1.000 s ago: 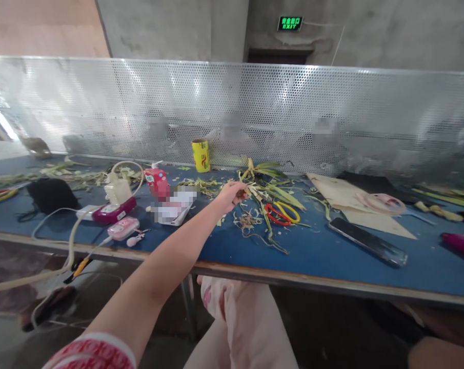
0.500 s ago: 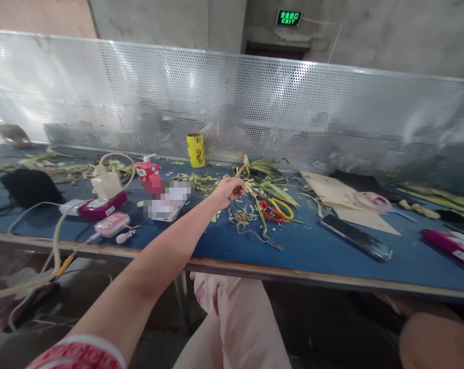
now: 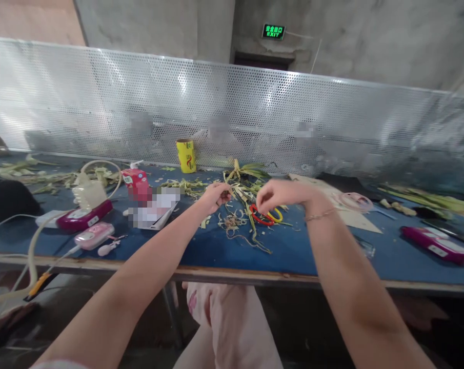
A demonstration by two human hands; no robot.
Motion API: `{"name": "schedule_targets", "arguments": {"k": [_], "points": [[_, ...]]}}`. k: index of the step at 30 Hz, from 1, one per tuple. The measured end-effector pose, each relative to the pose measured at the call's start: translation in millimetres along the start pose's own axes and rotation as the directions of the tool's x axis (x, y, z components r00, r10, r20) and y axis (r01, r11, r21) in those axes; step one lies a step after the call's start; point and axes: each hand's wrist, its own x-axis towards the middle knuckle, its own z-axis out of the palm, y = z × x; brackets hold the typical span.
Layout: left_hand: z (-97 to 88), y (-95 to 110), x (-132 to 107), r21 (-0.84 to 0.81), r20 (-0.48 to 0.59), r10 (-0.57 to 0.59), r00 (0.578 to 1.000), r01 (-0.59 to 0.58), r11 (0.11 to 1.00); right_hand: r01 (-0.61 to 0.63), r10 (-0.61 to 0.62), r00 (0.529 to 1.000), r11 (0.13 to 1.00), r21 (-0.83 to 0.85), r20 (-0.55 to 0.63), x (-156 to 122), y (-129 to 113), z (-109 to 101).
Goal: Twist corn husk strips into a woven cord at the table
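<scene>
My left hand point(image 3: 216, 196) is closed in a pinch over the middle of the table. A small brownish bit shows at its fingertips, too small to name. Close to those fingers lie pale green leaf strips point(image 3: 241, 192) and a tangle of thin dry fibres point(image 3: 232, 221). Just right of it, my right hand point(image 3: 280, 193) hovers with curled fingers, slightly blurred. What it holds, if anything, is hidden. Scissors point(image 3: 261, 218) with one red and one yellow handle loop lie below my right hand, partly covered by it.
A yellow tube point(image 3: 186, 156) stands near the perforated metal screen point(image 3: 201, 97). Left are a red pump bottle point(image 3: 135, 183), a white object point(image 3: 155, 210), a pink device point(image 3: 94, 236) and cables. Paper sheets point(image 3: 360, 220) and a magenta device point(image 3: 435, 245) lie right.
My right hand has come in from the right and is now over the scissors. My left hand stays pinched by the leaf strips. The view has shifted slightly to the right.
</scene>
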Motion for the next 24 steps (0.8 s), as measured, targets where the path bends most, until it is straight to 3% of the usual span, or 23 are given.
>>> {"name": "schedule_targets", "arguments": {"k": [2, 3, 6, 9, 18, 21, 23, 24], "points": [[0.4, -1, 0, -0.009, 0.006, 0.000, 1.000, 0.000, 1.000, -0.088, 0.085, 0.965, 0.996, 0.000, 0.248, 10, 24, 9], [0.6, -1, 0, -0.006, 0.012, -0.006, 1.000, 0.006, 1.000, -0.104, 0.092, 0.956, 0.994, 0.030, 0.277, 14, 36, 14], [1.2, -2, -1, 0.029, 0.048, -0.013, 0.999, 0.012, 1.000, -0.116, 0.096, 0.972, 0.990, 0.082, 0.214, 16, 65, 21], [1.0, -2, -3, 0.043, 0.065, -0.003, 0.998, 0.000, 0.999, -0.125, 0.113, 0.989, 0.981, 0.148, 0.092, 14, 75, 23], [-5.3, -3, 2, 0.070, 0.027, 0.016, 0.999, -0.018, 0.997, -0.109, 0.118, 0.988, 0.989, 0.098, -0.102, 25, 71, 35], [-4.4, -4, 2, 0.085, 0.042, 0.023, 0.999, -0.027, 0.996, -0.024, 0.045, 0.981, 0.994, 0.111, -0.190, 31, 66, 41], [-2.7, -4, 0, 0.098, 0.042, 0.019, 0.999, -0.023, 0.995, 0.014, 0.004, 0.983, 0.995, 0.097, -0.184, 35, 61, 46], [-1.6, -4, -1, 0.105, 0.038, 0.013, 0.999, -0.017, 0.994, 0.010, 0.000, 0.993, 0.997, 0.079, -0.122, 36, 57, 47]]}}
